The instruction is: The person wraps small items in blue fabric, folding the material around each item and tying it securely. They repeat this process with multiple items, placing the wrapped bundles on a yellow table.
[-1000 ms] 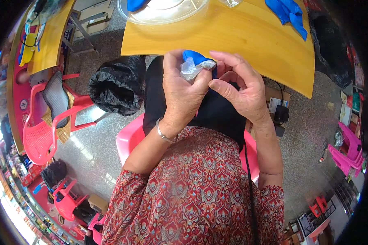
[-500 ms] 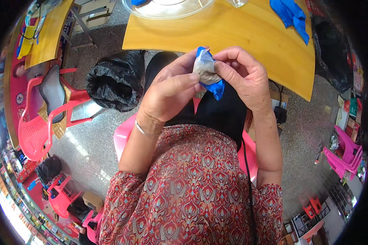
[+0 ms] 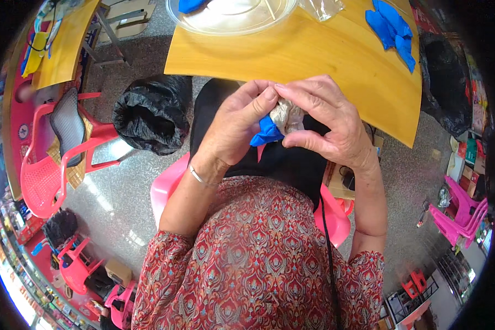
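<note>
Above my lap, just off the table's near edge, I hold a small crumpled bundle with a shiny beige-grey part (image 3: 287, 116) and a blue piece (image 3: 267, 132) of thin sheet at its lower left. My left hand (image 3: 234, 122) is closed on its left side, thumb on top near the upper edge. My right hand (image 3: 335, 124) curves round the right side, fingers over the top and thumb at the lower right. What lies inside the bundle is hidden, and my fingers cover part of it.
On the yellow table (image 3: 291, 60) are a round clear plastic tray (image 3: 231, 28), a clear plastic bag (image 3: 322, 6) and crumpled blue sheets (image 3: 391, 33). A black bag-lined bin (image 3: 151, 118) stands left of my legs, beside a pink chair (image 3: 41, 184). Another black bag (image 3: 445, 82) is at the right.
The bundle has been turned: its blue piece now points to the lower left and more beige-grey surface faces right. My right fingers have moved from a pinch to curving over the top.
</note>
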`<action>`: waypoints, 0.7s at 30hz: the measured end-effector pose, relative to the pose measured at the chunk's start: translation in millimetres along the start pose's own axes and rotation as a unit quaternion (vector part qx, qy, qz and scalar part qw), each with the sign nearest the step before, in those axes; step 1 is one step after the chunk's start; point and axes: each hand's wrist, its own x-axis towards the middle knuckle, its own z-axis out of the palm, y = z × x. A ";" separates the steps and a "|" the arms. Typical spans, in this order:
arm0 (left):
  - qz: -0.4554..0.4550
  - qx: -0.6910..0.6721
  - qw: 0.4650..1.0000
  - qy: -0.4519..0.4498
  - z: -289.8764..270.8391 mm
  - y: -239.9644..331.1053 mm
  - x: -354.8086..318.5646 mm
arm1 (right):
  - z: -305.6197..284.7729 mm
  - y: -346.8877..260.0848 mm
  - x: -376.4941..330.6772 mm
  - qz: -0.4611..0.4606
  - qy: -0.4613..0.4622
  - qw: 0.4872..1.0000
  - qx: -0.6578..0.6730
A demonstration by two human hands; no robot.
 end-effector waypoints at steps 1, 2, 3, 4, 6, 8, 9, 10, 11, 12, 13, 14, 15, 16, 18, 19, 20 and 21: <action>-0.007 -0.005 1.000 0.004 0.5 -2.5 1.7 | 1.1 2.4 -2.4 0.004 0.007 1.000 -0.006; -0.018 -0.008 1.000 -0.023 -4.6 -4.0 3.9 | 2.8 6.2 -4.5 0.011 0.023 0.999 -0.020; -0.028 -0.010 0.998 -0.051 -12.8 -5.0 5.8 | 5.3 11.2 -6.8 0.019 0.039 0.999 -0.034; -0.039 -0.014 0.996 -0.079 -11.3 -2.1 8.5 | 7.5 16.5 -9.2 0.026 0.054 0.997 -0.049; 0.046 0.051 0.998 0.003 8.6 -7.3 10.5 | 11.1 28.6 -10.8 0.069 0.122 0.989 -0.043; 0.191 0.177 0.965 0.028 10.7 -18.9 19.0 | 11.4 39.4 -11.3 0.099 0.163 0.981 -0.038; 0.200 0.243 0.948 0.047 10.8 -19.0 22.6 | 10.4 44.3 -12.1 0.109 0.170 0.979 -0.037; 0.206 0.309 0.926 0.067 11.0 -18.6 25.7 | 10.8 48.7 -12.3 0.119 0.177 0.976 -0.034; 0.187 0.380 0.903 0.077 9.2 -14.3 29.9 | 12.6 53.0 -12.7 0.121 0.179 0.976 -0.031; 0.166 0.449 0.874 0.088 8.4 -10.7 34.8 | 14.6 57.3 -13.1 0.123 0.181 0.975 -0.028; 0.215 0.497 0.835 0.102 9.7 -9.4 40.3 | 15.4 60.0 -12.7 0.124 0.181 0.975 -0.027; 0.259 0.527 0.804 0.096 6.2 -9.3 45.4 | 15.3 60.2 -11.4 0.146 0.169 0.975 -0.024; 0.302 0.555 0.770 0.089 0.0 -10.6 50.0 | 15.3 58.8 -9.8 0.168 0.156 0.973 -0.020; 0.343 0.583 0.732 0.082 -4.9 -13.5 53.4 | 15.5 59.0 -8.5 0.192 0.143 0.971 -0.016; 0.337 0.474 0.807 0.105 -13.2 -22.9 57.7 | 15.2 61.8 -5.3 0.144 0.129 0.981 -0.031; 0.333 0.416 0.839 0.115 -14.0 -24.7 60.2 | 14.8 63.5 -4.4 0.121 0.122 0.984 -0.040; 0.304 0.341 0.881 0.124 -14.3 -25.1 61.1 | 15.8 67.2 -4.2 0.093 0.120 0.987 -0.058; 0.272 0.263 0.916 0.133 -13.8 -24.2 59.9 | 17.9 72.6 -4.6 0.065 0.118 0.988 -0.076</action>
